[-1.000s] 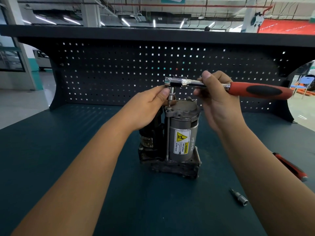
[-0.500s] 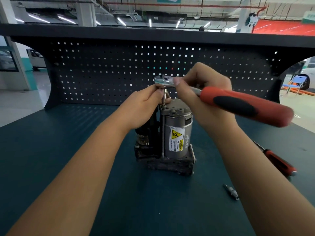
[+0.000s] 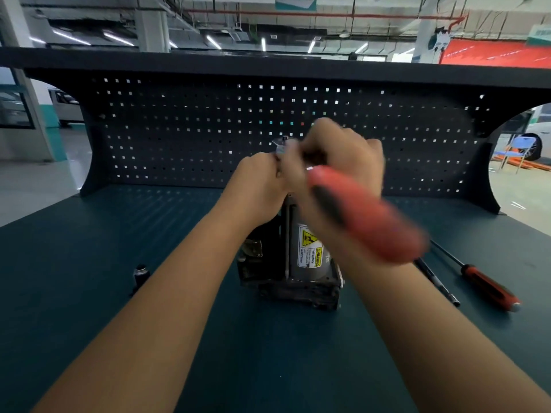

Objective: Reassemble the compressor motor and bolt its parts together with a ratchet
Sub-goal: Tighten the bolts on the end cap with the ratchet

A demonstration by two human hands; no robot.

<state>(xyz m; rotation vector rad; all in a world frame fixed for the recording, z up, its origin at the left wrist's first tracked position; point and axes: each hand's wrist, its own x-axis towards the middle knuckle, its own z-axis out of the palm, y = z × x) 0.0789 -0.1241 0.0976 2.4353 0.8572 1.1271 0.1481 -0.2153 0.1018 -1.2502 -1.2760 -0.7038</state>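
1 ratchet (image 3: 366, 213), handle aimed near-right, gripped by right hand (image 3: 343, 156) above upright motor (image 3: 310, 251); left hand (image 3: 256, 180): hold unclear.

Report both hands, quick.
Left hand: curled by the ratchet head; what it holds cannot be told.
Right hand: grips the ratchet.

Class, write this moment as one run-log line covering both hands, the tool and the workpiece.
stage: bolting | right hand: grips ratchet | left hand: at ratchet head, grip hidden | compressor motor: upright on bench
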